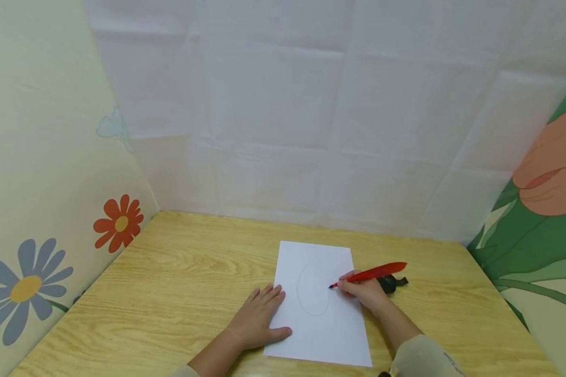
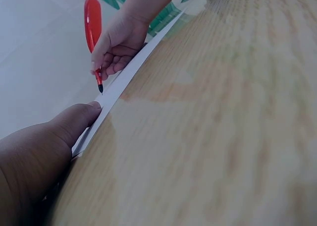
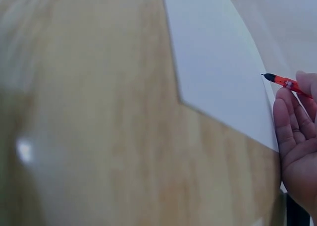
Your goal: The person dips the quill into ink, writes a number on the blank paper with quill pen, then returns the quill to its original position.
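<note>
On the table lies a white sheet of paper (image 1: 318, 340) bearing a thin, faint oval outline (image 1: 298, 293). My right hand (image 1: 365, 293) pinches a red feather-shaped pen (image 1: 377, 271) between thumb and fingers. The pen slants, its black tip at the right side of the oval; in the left wrist view the tip (image 2: 100, 88) points down close to the sheet. With fingers spread, my left hand (image 1: 259, 319) rests flat on the paper's left edge, thumb on the sheet. The right wrist view shows the right hand (image 3: 297, 132) beside the paper, with its fingers curled under the pen.
A dark rounded object with a short stem (image 1: 388, 284) sits just behind the right hand, partly hidden by it. The wood-grain table (image 1: 193, 262) backs onto a creased white sheet (image 1: 273, 104). Flower-printed panels stand left and right.
</note>
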### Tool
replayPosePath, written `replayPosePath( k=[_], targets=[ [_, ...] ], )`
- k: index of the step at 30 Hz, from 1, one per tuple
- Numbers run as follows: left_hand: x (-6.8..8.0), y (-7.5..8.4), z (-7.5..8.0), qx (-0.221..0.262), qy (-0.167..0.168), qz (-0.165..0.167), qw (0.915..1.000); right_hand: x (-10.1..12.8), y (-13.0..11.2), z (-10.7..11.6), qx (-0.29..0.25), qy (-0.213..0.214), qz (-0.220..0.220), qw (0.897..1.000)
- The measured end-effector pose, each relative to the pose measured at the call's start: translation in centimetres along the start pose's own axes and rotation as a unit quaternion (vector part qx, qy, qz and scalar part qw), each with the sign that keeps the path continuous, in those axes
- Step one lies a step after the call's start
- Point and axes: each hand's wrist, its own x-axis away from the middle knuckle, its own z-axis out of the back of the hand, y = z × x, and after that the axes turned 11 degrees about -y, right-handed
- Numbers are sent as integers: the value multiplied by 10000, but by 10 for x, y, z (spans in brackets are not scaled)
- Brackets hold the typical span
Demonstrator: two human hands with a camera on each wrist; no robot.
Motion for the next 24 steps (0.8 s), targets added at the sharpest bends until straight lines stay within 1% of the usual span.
replayPosePath(
  k=[10,17,24],
  targets=[
    [-1,-2,-2,-54,22,-23,10000,-2,-1,-1,-34,57,3,10000],
    [-1,-2,-1,-6,-15,6,10000,-8,0,-2,42,122,-91,9999],
    [0,0,0,40,-58,17,10000,-10,0,-3,-23,198,-104,9997]
  ],
)
